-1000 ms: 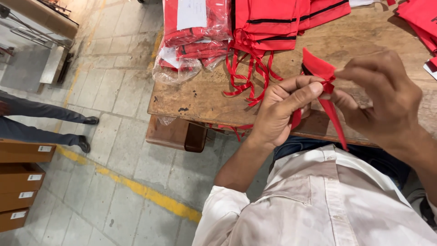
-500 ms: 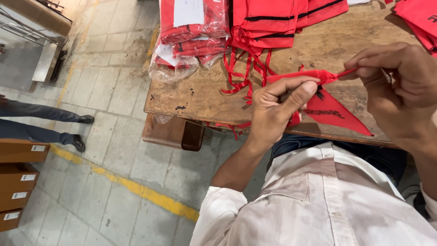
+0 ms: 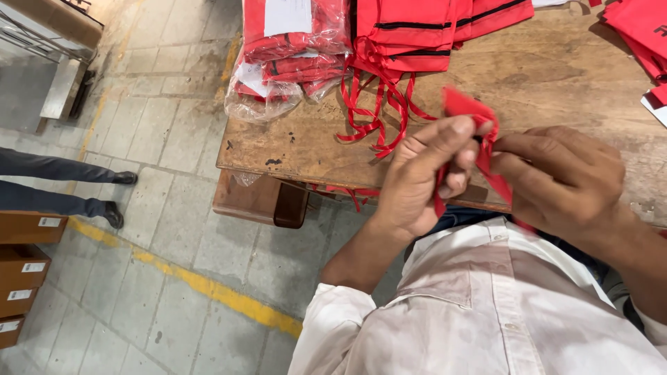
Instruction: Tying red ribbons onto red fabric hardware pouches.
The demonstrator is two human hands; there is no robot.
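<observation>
A small red cloth piece with a red ribbon is pinched between both of my hands above the near edge of the worn wooden table. My left hand grips it with thumb and fingers from the left. My right hand holds its lower part from the right, fingers curled over the fabric. Much of the cloth is hidden between my fingers. Below the hands is my white shirt.
Stacked red cloth bags with black trim lie at the table's far side, red ribbons trailing from them. Plastic-wrapped red bundles sit at the left corner. Another person's legs stand left, by brown cardboard boxes and a yellow floor line.
My hands have come back together after pulling the ribbon out to the right. The red cloth now stands folded upright between my fingers instead of hanging stretched out flat.
</observation>
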